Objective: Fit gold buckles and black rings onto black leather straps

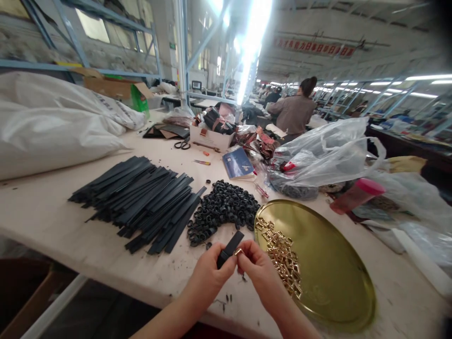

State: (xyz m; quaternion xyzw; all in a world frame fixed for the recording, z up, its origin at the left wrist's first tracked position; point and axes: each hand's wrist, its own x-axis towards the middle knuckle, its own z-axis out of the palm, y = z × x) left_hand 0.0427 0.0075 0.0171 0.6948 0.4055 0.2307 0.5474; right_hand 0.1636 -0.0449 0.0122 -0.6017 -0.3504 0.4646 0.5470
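My left hand grips a short dark strap between thumb and fingers, its free end pointing up and away. Pinched in my right hand is a small gold buckle, held against the strap. Whether the strap passes through it I cannot tell. Just beyond my hands lies a heap of small black loops. To their left is a pile of long dark strips. A round gold tray stands at the right, with many gold buckles along its near left side.
A blue booklet, a cutter and scissors lie farther back. Behind them stands a filled white box. A large white sack fills the left. Clear plastic bags and a pink-lidded cup are at right. A person sits beyond.
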